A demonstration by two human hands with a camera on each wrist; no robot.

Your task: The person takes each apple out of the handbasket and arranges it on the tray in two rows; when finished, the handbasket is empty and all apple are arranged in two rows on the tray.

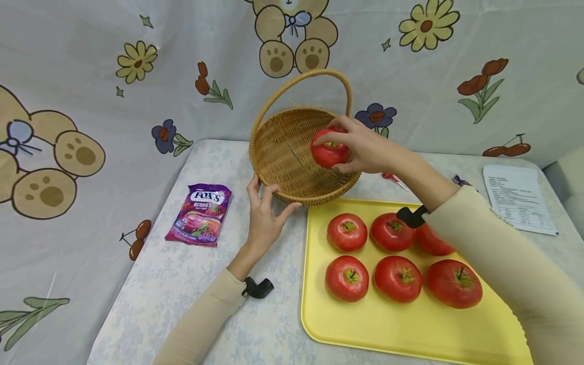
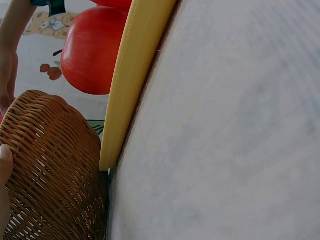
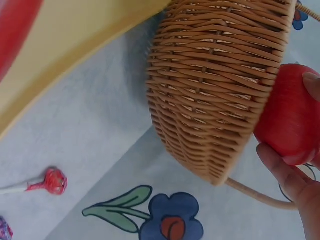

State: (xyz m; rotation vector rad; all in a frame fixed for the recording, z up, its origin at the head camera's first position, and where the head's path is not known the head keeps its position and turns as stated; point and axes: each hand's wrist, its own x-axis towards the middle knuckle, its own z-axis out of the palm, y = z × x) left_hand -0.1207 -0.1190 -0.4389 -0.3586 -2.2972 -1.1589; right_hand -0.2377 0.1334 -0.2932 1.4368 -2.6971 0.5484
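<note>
A wicker basket [image 1: 292, 157] with a tall arched handle leans so that its opening faces me. My left hand [image 1: 266, 218] holds its lower left rim, and in the left wrist view the thumb [image 2: 5, 162] lies against the woven wall. A red apple [image 1: 329, 149] is gripped in my right hand [image 1: 362, 147], in front of the right part of the basket's opening. From the right wrist, that apple [image 3: 290, 115] shows right at the basket's rim, with fingers and thumb spread around it. Below, several more red apples [image 1: 348, 279] sit in two rows on a yellow tray [image 1: 392, 324].
A purple candy bag [image 1: 201, 215] lies on the table left of the basket. Right of the basket are a red lollipop [image 1: 389, 176] and a small purple wrapped candy [image 1: 462, 181]. A printed paper sheet [image 1: 520, 197] lies at the far right. A patterned cloth hangs behind the table.
</note>
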